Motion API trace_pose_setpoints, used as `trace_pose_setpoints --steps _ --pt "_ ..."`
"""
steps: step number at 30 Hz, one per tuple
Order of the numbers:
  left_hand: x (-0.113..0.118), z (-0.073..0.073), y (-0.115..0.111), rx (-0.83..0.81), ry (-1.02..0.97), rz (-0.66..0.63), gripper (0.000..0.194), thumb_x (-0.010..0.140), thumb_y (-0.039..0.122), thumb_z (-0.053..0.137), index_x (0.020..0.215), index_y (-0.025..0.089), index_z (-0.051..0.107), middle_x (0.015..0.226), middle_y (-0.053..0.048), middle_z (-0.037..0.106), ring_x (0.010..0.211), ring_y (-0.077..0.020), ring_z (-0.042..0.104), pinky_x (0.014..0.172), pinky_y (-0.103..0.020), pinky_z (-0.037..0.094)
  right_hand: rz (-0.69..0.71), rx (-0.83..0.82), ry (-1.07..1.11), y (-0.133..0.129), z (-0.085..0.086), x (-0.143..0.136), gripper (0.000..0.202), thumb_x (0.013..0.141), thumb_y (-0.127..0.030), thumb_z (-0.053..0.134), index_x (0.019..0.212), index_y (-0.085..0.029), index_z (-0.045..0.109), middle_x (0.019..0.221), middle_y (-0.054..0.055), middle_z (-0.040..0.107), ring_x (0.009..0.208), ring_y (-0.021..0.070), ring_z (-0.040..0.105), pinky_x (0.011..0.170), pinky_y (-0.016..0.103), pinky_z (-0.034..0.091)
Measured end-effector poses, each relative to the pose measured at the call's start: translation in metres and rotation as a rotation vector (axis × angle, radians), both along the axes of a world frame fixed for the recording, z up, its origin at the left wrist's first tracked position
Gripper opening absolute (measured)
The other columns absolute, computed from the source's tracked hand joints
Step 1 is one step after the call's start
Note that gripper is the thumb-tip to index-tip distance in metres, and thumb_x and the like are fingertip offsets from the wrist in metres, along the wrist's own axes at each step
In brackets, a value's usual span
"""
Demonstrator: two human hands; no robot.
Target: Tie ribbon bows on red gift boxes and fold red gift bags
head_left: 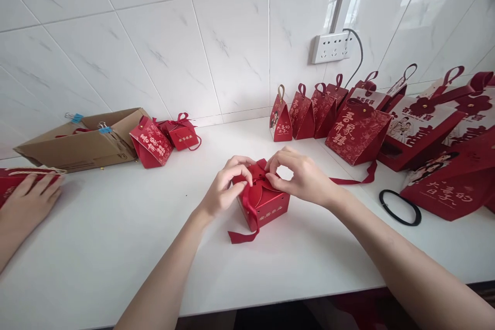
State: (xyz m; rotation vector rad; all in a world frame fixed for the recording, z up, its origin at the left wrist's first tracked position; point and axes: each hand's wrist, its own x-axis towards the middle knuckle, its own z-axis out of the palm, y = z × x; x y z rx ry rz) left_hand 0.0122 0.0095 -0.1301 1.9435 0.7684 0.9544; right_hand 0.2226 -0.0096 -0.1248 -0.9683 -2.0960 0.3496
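Observation:
A small red gift box with gold lettering on its front stands on the white table. Dark red ribbon lies over its petal-like top flaps, one end hanging down the front left side to the tabletop. My left hand pinches the ribbon at the top left of the box. At the top right, my right hand has thumb and fingers closed on the ribbon near the centre. Another stretch of ribbon shows on the table beyond my right wrist.
At the back left are a cardboard box with blue clips and small red boxes. Several red gift boxes and a black ring are at right. Another person's hand rests on a red bag at far left.

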Motion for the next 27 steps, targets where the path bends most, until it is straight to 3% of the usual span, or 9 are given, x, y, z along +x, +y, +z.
trace_pose_setpoints --steps 5,9,13,16,20,24,27 --pt "-0.006 0.004 0.003 -0.224 -0.079 -0.083 0.011 0.069 0.025 0.049 0.063 0.019 0.057 0.122 -0.011 0.055 0.105 -0.0326 0.055 0.078 -0.041 0.048 -0.001 -0.127 0.064 -0.002 0.002 0.001 0.015 0.084 -0.027 0.057 0.071 -0.022 0.054 0.07 0.0 0.061 0.065 0.0137 0.053 0.059 0.026 0.042" --pt "-0.007 0.0 0.006 -0.218 -0.083 -0.086 0.027 0.076 0.038 0.049 0.057 0.019 0.054 0.118 -0.013 0.059 0.113 -0.0353 0.051 0.081 -0.042 0.047 0.008 -0.247 0.057 0.0 0.003 0.006 0.015 0.087 -0.035 0.056 0.082 -0.023 0.063 0.066 -0.002 0.06 0.058 0.012 0.05 0.055 0.025 0.04" --pt "-0.008 -0.001 0.006 -0.233 -0.055 -0.091 0.042 0.083 0.055 0.044 0.063 0.02 0.054 0.125 -0.013 0.055 0.114 -0.0334 0.052 0.082 -0.04 0.047 0.063 -0.221 0.002 0.001 0.004 0.007 0.024 0.085 -0.043 0.058 0.09 -0.021 0.066 0.071 0.0 0.06 0.062 0.0129 0.052 0.058 0.026 0.041" --pt "-0.012 0.003 0.006 -0.246 0.054 -0.102 0.028 0.077 0.047 0.06 0.069 0.02 0.056 0.132 -0.012 0.051 0.118 -0.0333 0.05 0.079 -0.037 0.049 0.1 -0.162 -0.046 0.001 0.003 0.006 0.024 0.081 -0.044 0.064 0.085 -0.02 0.067 0.076 0.002 0.058 0.065 0.0137 0.053 0.062 0.028 0.043" --pt "-0.018 0.009 0.006 -0.311 0.083 -0.085 0.019 0.074 0.03 0.068 0.088 0.023 0.058 0.138 -0.01 0.047 0.113 -0.0288 0.057 0.077 -0.033 0.051 0.022 -0.094 -0.015 0.004 0.0 0.007 0.016 0.085 -0.031 0.06 0.073 -0.02 0.062 0.079 0.003 0.056 0.067 0.014 0.054 0.064 0.028 0.044" --pt "-0.02 0.013 0.006 -0.263 0.13 0.053 0.02 0.075 0.034 0.068 0.068 0.019 0.056 0.13 -0.011 0.055 0.106 -0.0281 0.061 0.083 -0.036 0.048 -0.089 -0.091 0.034 0.006 0.0 0.009 0.015 0.081 -0.021 0.057 0.067 -0.02 0.052 0.079 0.002 0.053 0.07 0.0147 0.052 0.066 0.028 0.043" --pt "-0.02 0.016 0.006 -0.225 0.216 0.066 0.028 0.075 0.039 0.067 0.059 0.019 0.055 0.118 -0.012 0.061 0.109 -0.0303 0.057 0.086 -0.039 0.045 -0.095 -0.106 0.061 0.004 0.003 0.01 0.02 0.079 -0.019 0.054 0.062 -0.02 0.044 0.077 0.002 0.05 0.07 0.0143 0.048 0.065 0.029 0.04"
